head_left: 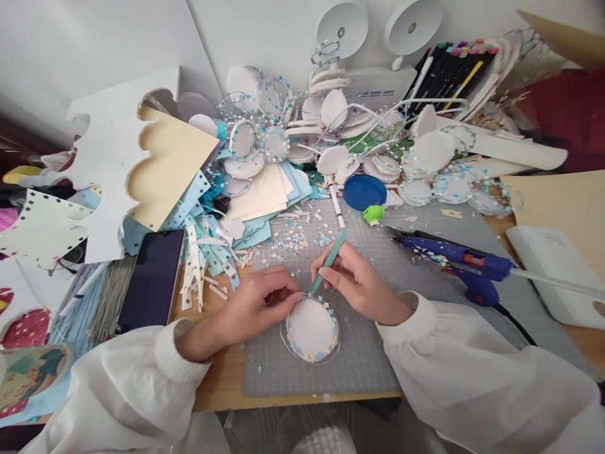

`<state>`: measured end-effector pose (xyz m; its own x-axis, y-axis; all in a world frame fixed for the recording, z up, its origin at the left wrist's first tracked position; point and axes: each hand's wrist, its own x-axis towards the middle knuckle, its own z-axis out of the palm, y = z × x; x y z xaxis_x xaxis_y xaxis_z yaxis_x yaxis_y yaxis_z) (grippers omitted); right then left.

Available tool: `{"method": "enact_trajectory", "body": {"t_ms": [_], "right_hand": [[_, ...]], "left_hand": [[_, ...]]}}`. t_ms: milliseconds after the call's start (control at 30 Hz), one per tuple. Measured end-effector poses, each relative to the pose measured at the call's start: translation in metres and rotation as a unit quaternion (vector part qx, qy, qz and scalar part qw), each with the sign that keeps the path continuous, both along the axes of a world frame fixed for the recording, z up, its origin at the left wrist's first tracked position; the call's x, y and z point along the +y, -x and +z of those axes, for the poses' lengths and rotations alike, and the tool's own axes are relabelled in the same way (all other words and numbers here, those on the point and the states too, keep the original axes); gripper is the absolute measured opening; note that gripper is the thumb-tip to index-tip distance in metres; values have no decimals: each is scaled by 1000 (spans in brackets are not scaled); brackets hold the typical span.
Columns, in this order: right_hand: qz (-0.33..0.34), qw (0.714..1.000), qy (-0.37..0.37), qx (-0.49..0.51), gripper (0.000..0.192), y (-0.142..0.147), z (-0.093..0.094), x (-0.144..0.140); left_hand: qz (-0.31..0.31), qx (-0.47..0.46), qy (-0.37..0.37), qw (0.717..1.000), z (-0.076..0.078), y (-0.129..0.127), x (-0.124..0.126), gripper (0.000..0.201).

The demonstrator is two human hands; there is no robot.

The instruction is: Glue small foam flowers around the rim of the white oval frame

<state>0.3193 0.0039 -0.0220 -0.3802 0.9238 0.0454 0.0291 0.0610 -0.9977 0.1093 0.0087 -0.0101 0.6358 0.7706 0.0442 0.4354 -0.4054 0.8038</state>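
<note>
A round white disc [312,325] lies on the grey cutting mat [283,375]. Tiny blue, white and yellow star-shaped pieces line its rim, and a thin clear wire ring [282,334] loops around it. My left hand [262,296] is closed at the disc's upper left, thumb and forefinger pinching the ring's edge. Teal tweezers [333,257] are gripped in my right hand [352,277], tips down at the top of the rim. Whether a piece sits between the tips is too small to tell. Loose star pieces [295,241] are scattered beyond my hands.
A blue glue gun [454,255] lies at right, its cord trailing toward me. A phone [151,277] and paper strips [196,261] are at left. Behind are a white marker [335,205], a blue lid [363,192], a green cap-like object [373,215] and piled white discs [333,108].
</note>
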Motion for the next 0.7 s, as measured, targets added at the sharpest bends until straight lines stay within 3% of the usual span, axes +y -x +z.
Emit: {"method": "enact_trajectory", "body": {"t_ms": [300, 700], "right_hand": [[-12, 998, 56, -5, 20, -3, 2, 2], [-19, 997, 72, -13, 24, -3, 2, 3]], "left_hand": [[-7, -11, 14, 1000, 1, 1, 0, 15], [-12, -15, 13, 1000, -1, 2, -1, 15]]}}
